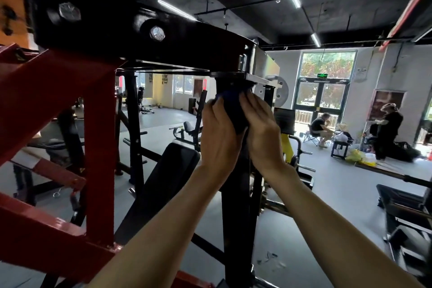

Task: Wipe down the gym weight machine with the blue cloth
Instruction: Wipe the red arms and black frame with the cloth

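Observation:
A dark blue cloth [235,110] is wrapped around the black upright post [236,217] of the weight machine, just under its top joint. My left hand [218,138] grips the cloth and post from the left, fingers curled round them. From the right, my right hand [261,133] holds the same cloth against the post. A thick black top beam [121,37] with two bolts runs overhead. Much of the cloth is hidden between my hands.
Red frame bars [58,105] fill the left side close to me. A black padded bench [168,177] slopes below my hands. Other racks and benches stand around on the grey floor. Two people are at the far right near the glass doors [320,98].

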